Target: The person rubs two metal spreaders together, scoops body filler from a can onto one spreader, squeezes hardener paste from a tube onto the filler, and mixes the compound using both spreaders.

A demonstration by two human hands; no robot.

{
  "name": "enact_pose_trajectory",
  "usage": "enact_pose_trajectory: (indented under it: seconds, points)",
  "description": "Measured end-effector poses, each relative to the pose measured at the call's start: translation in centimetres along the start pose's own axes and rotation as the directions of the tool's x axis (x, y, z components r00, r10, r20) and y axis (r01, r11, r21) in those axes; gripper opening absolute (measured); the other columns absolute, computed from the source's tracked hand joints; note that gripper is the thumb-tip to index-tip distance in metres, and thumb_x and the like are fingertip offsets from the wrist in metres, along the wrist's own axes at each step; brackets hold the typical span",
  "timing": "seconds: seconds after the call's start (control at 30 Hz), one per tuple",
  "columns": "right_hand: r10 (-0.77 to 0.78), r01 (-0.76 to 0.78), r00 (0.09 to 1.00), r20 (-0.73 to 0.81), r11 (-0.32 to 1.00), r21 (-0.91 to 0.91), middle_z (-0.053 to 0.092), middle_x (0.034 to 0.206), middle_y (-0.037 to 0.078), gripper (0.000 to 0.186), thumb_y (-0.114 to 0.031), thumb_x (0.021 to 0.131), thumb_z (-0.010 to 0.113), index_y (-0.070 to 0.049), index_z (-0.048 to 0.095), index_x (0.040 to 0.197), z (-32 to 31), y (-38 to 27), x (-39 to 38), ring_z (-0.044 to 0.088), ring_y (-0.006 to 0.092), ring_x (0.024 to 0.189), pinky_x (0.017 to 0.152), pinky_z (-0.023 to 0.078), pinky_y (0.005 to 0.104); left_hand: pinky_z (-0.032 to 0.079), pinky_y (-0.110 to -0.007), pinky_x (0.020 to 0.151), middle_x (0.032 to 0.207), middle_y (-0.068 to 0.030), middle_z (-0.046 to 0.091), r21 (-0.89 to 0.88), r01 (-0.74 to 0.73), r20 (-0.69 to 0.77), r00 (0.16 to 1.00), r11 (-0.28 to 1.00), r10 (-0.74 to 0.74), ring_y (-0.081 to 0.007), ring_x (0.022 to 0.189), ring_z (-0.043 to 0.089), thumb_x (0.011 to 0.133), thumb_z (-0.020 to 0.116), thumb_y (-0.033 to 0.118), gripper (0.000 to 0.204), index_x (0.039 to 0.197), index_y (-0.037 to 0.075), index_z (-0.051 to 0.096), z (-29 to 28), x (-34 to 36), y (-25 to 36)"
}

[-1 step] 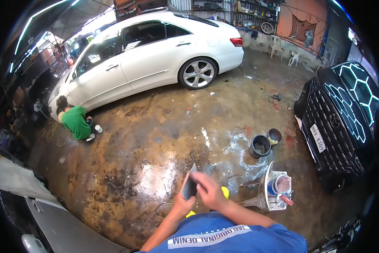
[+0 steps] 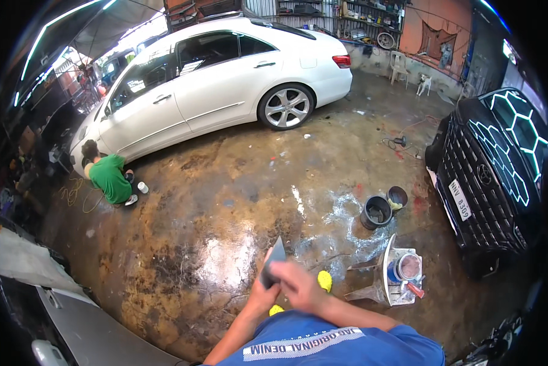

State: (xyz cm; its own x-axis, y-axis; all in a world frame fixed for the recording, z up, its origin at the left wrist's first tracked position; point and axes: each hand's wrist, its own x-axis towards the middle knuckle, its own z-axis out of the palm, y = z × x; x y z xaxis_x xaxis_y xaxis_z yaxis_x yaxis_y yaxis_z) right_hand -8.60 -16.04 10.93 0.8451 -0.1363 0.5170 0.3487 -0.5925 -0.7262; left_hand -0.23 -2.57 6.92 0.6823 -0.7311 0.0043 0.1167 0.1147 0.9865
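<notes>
Dark grey, flat, stiff-looking sheet point(image 2: 274, 261), tapering to a pointed upper corner, held upright low in the near centre above the wet, stained concrete floor point(image 2: 225, 201). Pinched at its lower edge by left hand point(image 2: 263, 291); right hand point(image 2: 299, 285) closed over the same lower part, fingers curled across it. Lower end of sheet hidden under both hands; surface texture hard to make out, hands blurred. Just right: yellow objects point(image 2: 324, 280), partly covered, kind unclear. Farther right: black buckets point(image 2: 376, 212).

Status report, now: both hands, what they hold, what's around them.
Left hand and right hand both gripping dark flat sheet. Yellow item on wet floor beside. Black buckets beyond.
</notes>
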Motion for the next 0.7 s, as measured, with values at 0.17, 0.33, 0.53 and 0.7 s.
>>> enact_pose_trajectory:
  seconds: [0.17, 0.33, 0.53, 0.7]
  points:
    - [0.286, -0.257, 0.949, -0.134, 0.946, 0.199, 0.060, 0.129, 0.016, 0.046, -0.001, 0.080, 0.062, -0.002, 0.059, 0.125, 0.3, 2.7, 0.0, 0.058, 0.0335, 0.121, 0.103, 0.047, 0.0427, 0.027, -0.034, 0.117, 0.153, -0.0148, 0.035, 0.060, -0.172, 0.023, 0.985, 0.983, 0.171, -0.0204, 0.140, 0.035, 0.087, 0.055, 0.000, 0.075, 0.154, -0.001, 0.021, 1.9, -1.0, 1.2]
    - [-0.150, 0.149, 0.987, 0.056, 0.989, 0.006, 0.060, 0.126, 0.020, 0.037, -0.002, 0.089, 0.061, -0.001, 0.057, 0.126, 0.4, -2.7, -0.8, 0.060, 0.0379, 0.114, 0.100, 0.048, 0.0415, 0.026, -0.034, 0.117, 0.151, -0.0149, 0.038, 0.086, 0.058, 0.014, 0.998, 0.995, -0.060, -0.0220, 0.141, 0.036, 0.080, 0.054, -0.005, 0.081, 0.154, 0.000, 0.021, -1.9, -1.2, -4.8]
    - [0.443, -0.322, 0.874, -0.198, 0.835, 0.447, 0.061, 0.124, 0.013, 0.033, -0.008, 0.095, 0.054, -0.001, 0.056, 0.127, -0.7, 4.2, -1.0, 0.058, 0.0262, 0.115, 0.099, 0.045, 0.0363, 0.037, -0.032, 0.109, 0.145, -0.0149, 0.048, 0.185, -0.140, 0.069, 0.989, 0.973, 0.130, -0.0202, 0.131, 0.047, 0.089, 0.067, 0.009, 0.074, 0.152, 0.001, 0.029, 2.5, -3.3, 1.5]
    - [0.577, -0.242, 0.793, -0.195, 0.593, 0.768, 0.059, 0.125, 0.009, 0.035, -0.013, 0.100, 0.047, 0.001, 0.052, 0.131, -2.8, 0.5, -1.4, 0.055, 0.0177, 0.116, 0.102, 0.040, 0.0303, 0.047, -0.031, 0.097, 0.117, -0.0073, 0.066, -0.213, 0.134, -0.307, 0.931, 0.968, -0.197, -0.0185, 0.106, 0.062, 0.089, 0.072, 0.017, 0.056, 0.137, -0.002, 0.049, -0.5, -1.6, 0.2]
